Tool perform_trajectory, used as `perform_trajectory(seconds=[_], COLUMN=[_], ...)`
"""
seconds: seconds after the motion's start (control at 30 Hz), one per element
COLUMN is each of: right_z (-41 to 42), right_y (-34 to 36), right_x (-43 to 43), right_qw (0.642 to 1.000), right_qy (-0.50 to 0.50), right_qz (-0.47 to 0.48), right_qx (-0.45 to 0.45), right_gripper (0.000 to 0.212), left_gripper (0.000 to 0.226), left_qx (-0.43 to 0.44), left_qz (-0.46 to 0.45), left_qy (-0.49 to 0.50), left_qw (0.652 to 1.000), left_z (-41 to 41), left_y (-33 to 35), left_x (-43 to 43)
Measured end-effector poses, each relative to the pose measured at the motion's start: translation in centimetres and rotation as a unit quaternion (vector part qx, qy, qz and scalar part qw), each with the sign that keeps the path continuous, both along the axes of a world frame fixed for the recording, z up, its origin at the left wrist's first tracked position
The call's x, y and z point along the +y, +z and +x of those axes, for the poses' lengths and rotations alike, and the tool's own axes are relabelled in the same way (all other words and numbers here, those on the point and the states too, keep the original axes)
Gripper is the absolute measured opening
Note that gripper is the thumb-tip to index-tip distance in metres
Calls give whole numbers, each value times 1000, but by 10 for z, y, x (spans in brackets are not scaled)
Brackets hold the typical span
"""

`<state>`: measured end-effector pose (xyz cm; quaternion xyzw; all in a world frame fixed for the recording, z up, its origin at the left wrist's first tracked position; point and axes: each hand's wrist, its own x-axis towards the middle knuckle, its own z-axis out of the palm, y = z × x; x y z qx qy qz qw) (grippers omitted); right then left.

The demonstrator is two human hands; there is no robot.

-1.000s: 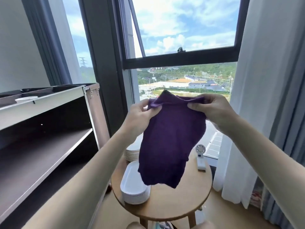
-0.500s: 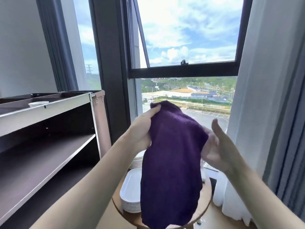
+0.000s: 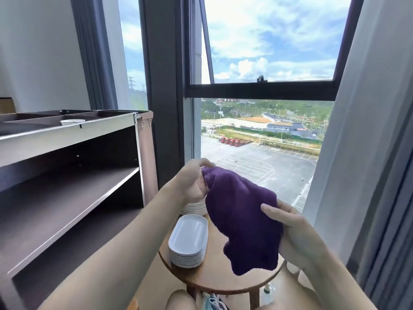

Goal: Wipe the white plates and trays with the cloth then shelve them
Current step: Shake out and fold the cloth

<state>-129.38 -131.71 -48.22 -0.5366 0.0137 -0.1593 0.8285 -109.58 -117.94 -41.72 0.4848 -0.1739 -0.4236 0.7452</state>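
Hands sit lower now: left hand [image 3: 192, 182] pinches the purple cloth [image 3: 243, 218], right hand [image 3: 297, 236] grips it.

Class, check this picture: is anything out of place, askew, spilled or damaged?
Nothing stands out. The trays sit neatly stacked on the table, plates stacked behind them; the left hand and right hand hold the cloth.

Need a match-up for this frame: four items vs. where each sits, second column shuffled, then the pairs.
Items:
1. purple cloth
2. stack of oblong white trays
3. stack of round white plates
4. small white cup

Places:
a. top tier of the cart
b. gripped by left hand and right hand
c. round wooden table, top one in full view
d. behind the trays, mostly hidden by the left hand

Pairs: 1-b, 2-c, 3-d, 4-a
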Motion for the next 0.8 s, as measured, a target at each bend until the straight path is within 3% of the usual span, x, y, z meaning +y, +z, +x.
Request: perform_trajectory(seconds=[0.27, 0.4, 0.5, 0.6, 0.7, 0.8], right_z=[1, 3, 5, 8, 10, 10], right_y=[11, 11, 9, 5, 1, 1], right_x=[8, 12, 12, 15, 16, 11], right_qw=[997, 997, 996, 996, 995, 989], right_qy=[-23, -39, -58, -59, -67, -94], right_qz=[67, 60, 60, 57, 39, -12], right_qx=[10, 14, 20, 31, 61, 110], right_gripper=[31, 29, 33, 33, 27, 12], left_gripper=[32, 57, 69, 49, 29, 49], left_qx=[45, 174, 226, 180, 106, 23], left_qz=[4, -76, -132, -126, -74, 2], left_qy=[-75, -116, -206, -209, -138, 4], left_qw=[996, 975, 943, 953, 982, 1000], left_z=[-19, -45, -58, -69, -63, -44], left_y=[-58, -97, -112, -113, -115, -99], left_x=[10, 13, 20, 22, 24, 28])
